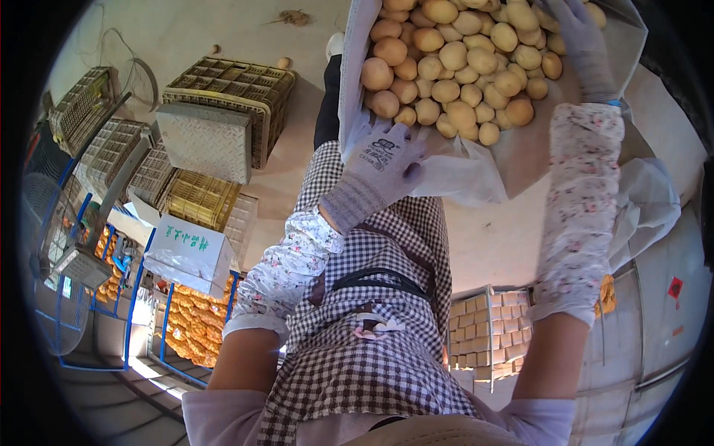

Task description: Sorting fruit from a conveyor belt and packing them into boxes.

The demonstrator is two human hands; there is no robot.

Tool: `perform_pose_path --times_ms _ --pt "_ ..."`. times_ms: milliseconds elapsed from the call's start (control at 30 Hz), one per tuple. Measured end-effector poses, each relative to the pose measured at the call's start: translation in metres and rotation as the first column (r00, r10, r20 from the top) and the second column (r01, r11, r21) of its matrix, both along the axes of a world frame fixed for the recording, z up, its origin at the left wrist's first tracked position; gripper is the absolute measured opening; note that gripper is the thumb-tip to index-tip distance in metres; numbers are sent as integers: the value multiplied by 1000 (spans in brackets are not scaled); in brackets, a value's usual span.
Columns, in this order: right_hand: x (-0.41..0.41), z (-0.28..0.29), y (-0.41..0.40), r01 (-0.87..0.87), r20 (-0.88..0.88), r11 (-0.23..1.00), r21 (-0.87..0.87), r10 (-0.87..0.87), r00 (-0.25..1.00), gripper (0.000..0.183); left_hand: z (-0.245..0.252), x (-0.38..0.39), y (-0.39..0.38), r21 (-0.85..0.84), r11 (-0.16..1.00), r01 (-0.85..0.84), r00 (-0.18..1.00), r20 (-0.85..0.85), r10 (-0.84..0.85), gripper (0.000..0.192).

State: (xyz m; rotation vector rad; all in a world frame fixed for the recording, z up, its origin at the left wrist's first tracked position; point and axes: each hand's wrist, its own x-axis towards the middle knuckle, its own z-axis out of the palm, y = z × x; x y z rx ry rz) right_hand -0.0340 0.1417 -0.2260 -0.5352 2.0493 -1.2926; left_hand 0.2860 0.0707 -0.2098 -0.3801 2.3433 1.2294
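Note:
Many round, pale yellow-brown potatoes (pixel 468 67) lie heaped on white sheeting (pixel 524 145) in a container whose pale wall shows at the left of the heap. My left hand (pixel 385 159), in a grey knitted glove, rests palm down on the sheeting at the heap's near left edge, fingers spread beside the potatoes. At the far right edge of the heap is my right hand (pixel 580 39), also gloved; its fingertips run to the picture's top edge, and whether it grips anything is unclear.
At the left, a yellowish plastic crate (pixel 234 83) stands behind a metal platform (pixel 206 139). More crates (pixel 201 195), a white box (pixel 189 251) and filled orange net bags (pixel 195 323) are nearby. Stacked cartons (pixel 491 329) stand at the lower right. Two potatoes lie on the floor.

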Motion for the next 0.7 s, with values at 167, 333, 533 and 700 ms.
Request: perform_pose_path --times_ms 167,333,533,700 --pt "55 -21 10 -359 -9 914 188 367 930 37 5 5 -8 96 964 -249 965 110 239 39" --pt "147 -70 -26 -311 -359 576 756 762 539 40 14 3 -15 617 494 -613 733 211 646 59" --pt "155 -57 -9 -277 -228 814 510 439 869 41 51 -4 -32 787 -98 -609 597 537 596 76" --pt "116 0 30 280 738 955 98 -258 624 45 56 -5 -33 757 -371 -537 622 653 431 85"
